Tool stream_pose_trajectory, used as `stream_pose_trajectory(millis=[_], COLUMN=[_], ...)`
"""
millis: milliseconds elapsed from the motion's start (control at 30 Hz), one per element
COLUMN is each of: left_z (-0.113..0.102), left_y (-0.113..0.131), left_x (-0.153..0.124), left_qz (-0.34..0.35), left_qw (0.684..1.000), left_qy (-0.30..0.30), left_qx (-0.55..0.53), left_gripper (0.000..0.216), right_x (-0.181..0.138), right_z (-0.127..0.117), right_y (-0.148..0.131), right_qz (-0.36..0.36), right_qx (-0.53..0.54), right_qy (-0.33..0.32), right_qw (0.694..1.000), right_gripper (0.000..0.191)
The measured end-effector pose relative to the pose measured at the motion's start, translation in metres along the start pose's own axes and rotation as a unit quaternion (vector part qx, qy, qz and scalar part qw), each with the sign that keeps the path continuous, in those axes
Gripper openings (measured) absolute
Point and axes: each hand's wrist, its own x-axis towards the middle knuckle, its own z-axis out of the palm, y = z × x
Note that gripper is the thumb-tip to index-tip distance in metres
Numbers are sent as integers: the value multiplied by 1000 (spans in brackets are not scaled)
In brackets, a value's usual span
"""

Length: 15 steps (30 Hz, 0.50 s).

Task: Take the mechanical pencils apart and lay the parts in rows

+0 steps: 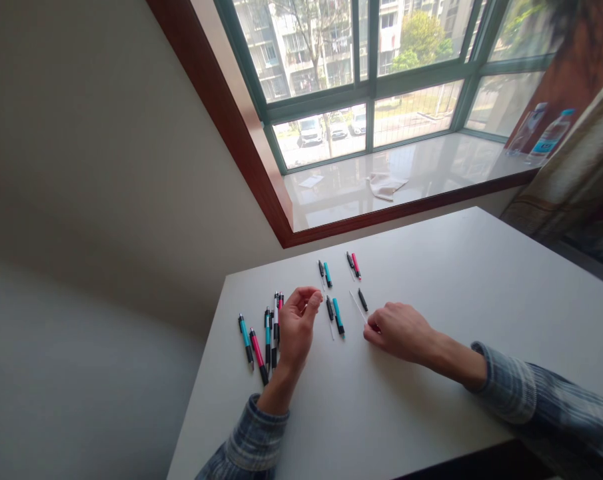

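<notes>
My right hand (398, 331) is closed in a pinch on the lower end of a thin white pen refill (358, 307), which slants up and left. Just above that hand lies a black pen part (362, 299). My left hand (297, 327) is raised at the left with thumb and fingertips together; whatever they hold, if anything, is too small to name. Near its fingertips lie a black pen part (330, 308) with a refill and a teal pen barrel (338, 317). Farther back are a second teal barrel (328, 274) and a pink barrel (356, 266), each beside a black part.
Several whole pens lie left of my left hand, among them a teal pen (246, 341) and a pink pen (258, 353); some are partly hidden. A dark flat object (486, 463) sits at the white table's (431, 413) near edge. Behind stands a windowsill with a cloth (385, 185) and bottles (548, 139).
</notes>
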Motion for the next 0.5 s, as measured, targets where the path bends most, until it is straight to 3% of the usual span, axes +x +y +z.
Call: stream_pose_trajectory(millis=[300, 500], left_z=[1, 0], left_y=[-2, -4], left_x=[-1, -2], left_qz=[23, 26], left_qw=[999, 999], left_qy=[-33, -39], left_qx=[26, 28], left_gripper=[22, 22], right_x=[1, 3], right_z=[-2, -4], right_y=[-2, 6], right_qz=[12, -28], right_qx=[0, 56], right_qy=[-1, 47], right_qw=[1000, 997], right_gripper=[47, 24])
